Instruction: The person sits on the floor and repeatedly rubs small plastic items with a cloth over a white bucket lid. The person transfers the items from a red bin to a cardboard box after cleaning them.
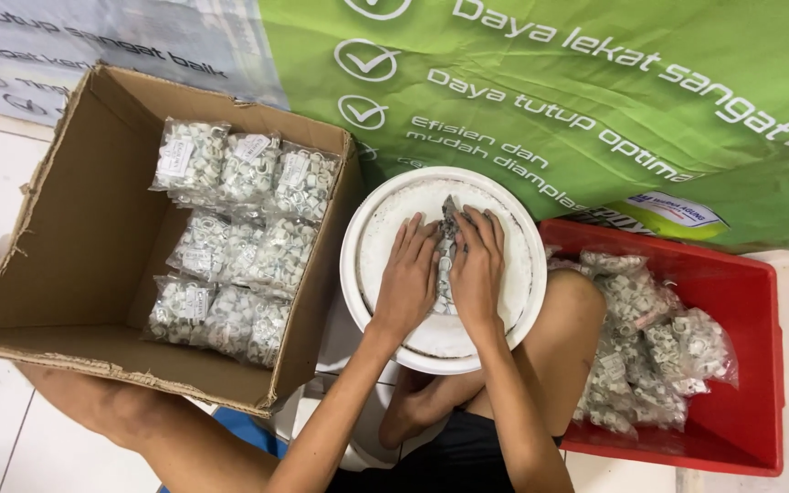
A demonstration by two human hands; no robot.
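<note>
A: Panel overview, largest item first. To the left of your left hand (pixel 405 278) the open cardboard box (pixel 66 228) is sitting, and clear bags of white clips (pixel 235 237) are lying in rows on its floor. To the right of your right hand (pixel 477 274) the red bin (pixel 751 365) is holding loose filled bags (pixel 650 356). Directly beneath both palms the round white lid (pixel 513 274) is serving as your work surface.

B: And the piece you are handling?

A: You are pressing a small clear packet of clips (pixel 446 265) between the two hands, at the middle of the lid. Both hands are lying flat, fingers extended and close together, not curled into a fist; the inner edges are bearing on the packet, though how firmly you are pinching it cannot be told.

B: Its orientation?

A: The long axis is running away from you, wrist-to-fingertip direction. The darker end (pixel 450 215) is pointing beyond your fingertips; the near end is hidden between the heels of the hands.

B: Technique note?

A: In my judgement, you are doing best by keeping even pressure from both sides, holding the packet centred on the lid, and keeping fingertips clear of the far end.
</note>
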